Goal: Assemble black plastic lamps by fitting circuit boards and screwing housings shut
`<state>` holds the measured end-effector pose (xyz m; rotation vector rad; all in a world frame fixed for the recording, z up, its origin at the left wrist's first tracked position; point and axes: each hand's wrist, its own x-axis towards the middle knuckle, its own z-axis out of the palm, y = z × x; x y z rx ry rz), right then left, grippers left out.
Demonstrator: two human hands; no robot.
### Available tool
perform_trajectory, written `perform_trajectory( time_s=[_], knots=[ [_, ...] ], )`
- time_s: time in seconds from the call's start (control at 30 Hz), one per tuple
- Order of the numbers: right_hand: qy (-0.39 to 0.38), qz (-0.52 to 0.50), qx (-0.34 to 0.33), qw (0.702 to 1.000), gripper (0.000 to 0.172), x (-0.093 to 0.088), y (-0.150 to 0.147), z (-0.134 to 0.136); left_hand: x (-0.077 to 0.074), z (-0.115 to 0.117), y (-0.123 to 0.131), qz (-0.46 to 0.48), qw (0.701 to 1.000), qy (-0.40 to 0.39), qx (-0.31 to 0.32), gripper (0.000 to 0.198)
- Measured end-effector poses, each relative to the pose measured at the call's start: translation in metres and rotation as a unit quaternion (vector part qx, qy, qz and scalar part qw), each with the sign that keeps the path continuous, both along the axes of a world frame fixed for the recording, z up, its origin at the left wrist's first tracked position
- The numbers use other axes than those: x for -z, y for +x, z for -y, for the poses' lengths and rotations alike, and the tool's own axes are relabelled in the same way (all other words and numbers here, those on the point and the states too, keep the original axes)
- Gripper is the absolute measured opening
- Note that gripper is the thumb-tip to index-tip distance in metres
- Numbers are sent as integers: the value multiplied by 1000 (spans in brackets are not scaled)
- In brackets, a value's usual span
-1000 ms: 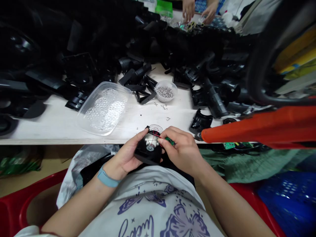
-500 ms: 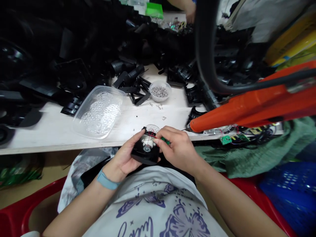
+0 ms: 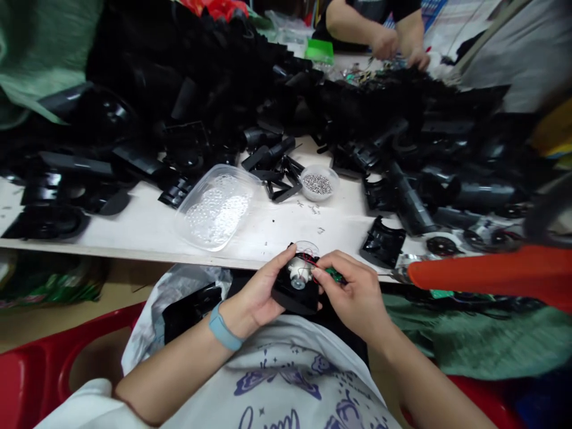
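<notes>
At the table's front edge, my left hand (image 3: 261, 295) grips a black plastic housing (image 3: 295, 301) from its left side, thumb along the upper rim. A white round part with a clear lens-like piece (image 3: 298, 280) sits inside the housing. Thin red wires (image 3: 309, 258) loop over its top. My right hand (image 3: 355, 292) is closed in a pinch on the red wires at the housing's right side. Partly hidden by those fingers is a small green circuit board (image 3: 334, 274). A clear disc (image 3: 308, 245) shows just behind the housing.
On the white table (image 3: 286, 238) stand a clear tub (image 3: 218, 208) of transparent pieces and a bowl of screws (image 3: 318, 183). Black plastic parts (image 3: 156, 101) pile up behind. An orange tool (image 3: 482, 274) juts in from the right. A co-worker's hands (image 3: 384, 44) are at the far side.
The view has swung, so the table and my hands appear farther right and lower. The orange tool sits farther from my right hand. Both hands keep their hold.
</notes>
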<state>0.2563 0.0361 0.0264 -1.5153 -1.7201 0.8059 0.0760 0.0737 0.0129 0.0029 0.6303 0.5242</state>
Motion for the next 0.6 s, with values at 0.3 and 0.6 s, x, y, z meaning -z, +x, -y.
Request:
perform_trajectory(
  time_s=[0.3, 0.6],
  knots=[
    [30, 3, 32, 999, 14, -2, -8, 1, -4, -2, -2, -9, 999, -40, 1, 47],
    [30, 11, 28, 999, 13, -2, -5, 1, 1, -1, -2, 18, 999, -43, 1, 47]
  ],
)
